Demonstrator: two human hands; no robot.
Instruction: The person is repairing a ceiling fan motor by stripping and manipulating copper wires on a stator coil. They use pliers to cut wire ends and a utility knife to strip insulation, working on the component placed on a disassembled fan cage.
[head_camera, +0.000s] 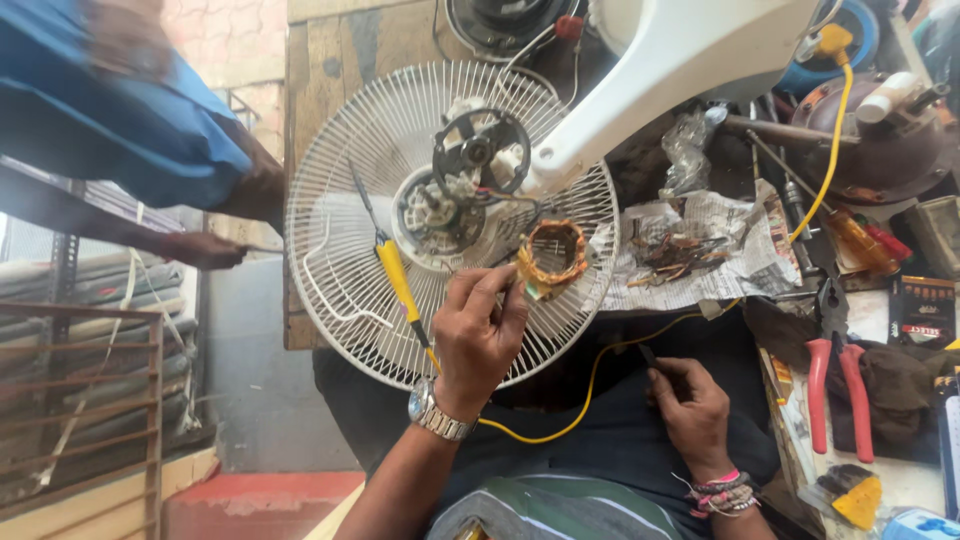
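A single head-worn camera looks steeply down from close above the person's lap, facing forward over a cluttered table (330, 40). A white fan grille (340, 240) fills the centre, both forearms entering from the lower edge.

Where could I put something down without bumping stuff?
The white fan guard has open wire left of the yellow-handled screwdriver. The bench right of the newspaper is crowded with red pliers and tools. The left hand holds the copper coil.
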